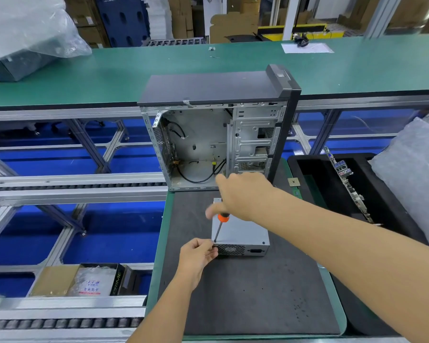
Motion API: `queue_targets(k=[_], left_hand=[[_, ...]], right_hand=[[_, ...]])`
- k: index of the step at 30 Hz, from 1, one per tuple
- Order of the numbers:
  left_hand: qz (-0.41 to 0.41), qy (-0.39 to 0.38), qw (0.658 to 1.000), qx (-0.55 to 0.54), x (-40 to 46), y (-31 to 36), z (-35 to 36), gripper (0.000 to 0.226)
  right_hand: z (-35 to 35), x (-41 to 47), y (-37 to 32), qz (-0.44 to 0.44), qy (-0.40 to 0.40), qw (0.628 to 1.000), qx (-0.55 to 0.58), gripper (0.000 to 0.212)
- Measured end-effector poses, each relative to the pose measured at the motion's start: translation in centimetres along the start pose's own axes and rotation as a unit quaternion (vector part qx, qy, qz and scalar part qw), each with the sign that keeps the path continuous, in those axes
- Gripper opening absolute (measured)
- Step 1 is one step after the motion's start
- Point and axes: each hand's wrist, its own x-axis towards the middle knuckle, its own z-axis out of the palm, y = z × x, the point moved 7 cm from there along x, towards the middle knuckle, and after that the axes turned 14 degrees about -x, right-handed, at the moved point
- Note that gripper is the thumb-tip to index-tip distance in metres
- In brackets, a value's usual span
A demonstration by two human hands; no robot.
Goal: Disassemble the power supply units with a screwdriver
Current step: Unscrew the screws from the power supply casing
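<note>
Right hand (pixel 243 194): reaches in from the lower right with the forearm stretched long across the grey mat (pixel 245 293); back of the hand faces up, fingers wrapped round the handle of the screwdriver (pixel 220 225) (the thumb side is motion-blurred).
Screwdriver: orange collar just below the right hand, thin shaft slanting down and left, tip on the near left corner of the top face of the power supply unit (pixel 240 235).
Left hand (pixel 198 253): comes up from the bottom edge, wrist bent slightly, fingers curled and pinching the unit's near left corner right beside the screwdriver tip.
Power supply unit: grey metal box lying flat on the mat, mesh vent and socket on the side facing the camera.
Computer case (pixel 216 129): stands open behind the unit at the far end of the tabletop (pixel 162 243), black cables loose inside.
Black tray (pixel 320 169): right of the mat, a circuit board (pixel 347 181) leaning in it.
</note>
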Motion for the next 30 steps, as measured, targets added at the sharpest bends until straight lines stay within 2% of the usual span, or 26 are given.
queue_targets(k=[1, 2, 4, 7, 10, 12, 14, 16, 18, 20, 23, 26, 29, 30], left_hand=[[0.0, 0.002, 1.0, 0.003, 0.0, 0.0, -0.1, 0.011], [-0.001, 0.004, 1.0, 0.004, 0.0, 0.0, -0.1, 0.011], [-0.002, 0.003, 1.0, 0.003, 0.0, 0.0, -0.1, 0.012], [0.0, 0.0, 1.0, 0.0, -0.1, 0.0, 0.0, 0.013], [0.0, 0.002, 1.0, 0.004, -0.1, 0.1, 0.0, 0.011], [0.0, 0.004, 1.0, 0.007, -0.1, 0.1, -0.1, 0.012], [0.0, 0.004, 1.0, 0.008, -0.2, 0.0, 0.0, 0.012], [0.0, 0.002, 1.0, 0.006, -0.2, 0.1, 0.1, 0.012], [0.001, 0.001, 1.0, 0.001, -0.3, 0.1, 0.1, 0.012], [0.001, 0.008, 1.0, 0.007, -0.3, 0.2, 0.0, 0.012], [-0.001, 0.006, 1.0, 0.003, -0.4, 0.2, 0.2, 0.016], [0.001, 0.004, 1.0, 0.0, -0.6, 0.3, 0.2, 0.017], [0.001, 0.006, 1.0, 0.0, -0.7, 0.3, 0.2, 0.015], [0.002, 0.006, 1.0, -0.002, -0.7, 0.3, 0.2, 0.015]], right_hand=[[-0.2, 0.0, 0.0, -0.009, 0.009, 0.999, -0.041, 0.057], [-0.2, 0.0, -0.1, -0.024, 0.019, 0.999, -0.028, 0.049], [0.2, 0.0, -0.3, -0.065, 0.016, 0.994, 0.087, 0.03], [0.5, -0.2, -0.5, -0.074, -0.01, 0.983, 0.166, 0.046], [0.4, 0.1, -0.2, -0.019, -0.002, 0.996, 0.085, 0.05], [0.2, 0.2, -0.4, -0.039, 0.018, 0.997, 0.062, 0.037], [0.1, -0.1, -0.8, -0.084, 0.016, 0.991, 0.105, 0.03], [0.1, -0.3, -0.9, -0.087, 0.002, 0.988, 0.125, 0.044], [0.0, -0.3, -0.7, -0.054, 0.002, 0.996, 0.071, 0.059], [-0.4, -0.1, -1.0, -0.06, 0.025, 0.998, -0.01, 0.052], [-0.5, -0.2, -1.2, -0.1, 0.042, 0.991, 0.078, 0.029], [-0.2, -0.3, -1.1, -0.103, 0.023, 0.987, 0.119, 0.036], [0.3, 0.0, -0.4, -0.037, -0.002, 0.998, 0.05, 0.05], [0.2, 0.0, -0.3, -0.036, -0.002, 0.999, 0.037, 0.048]])
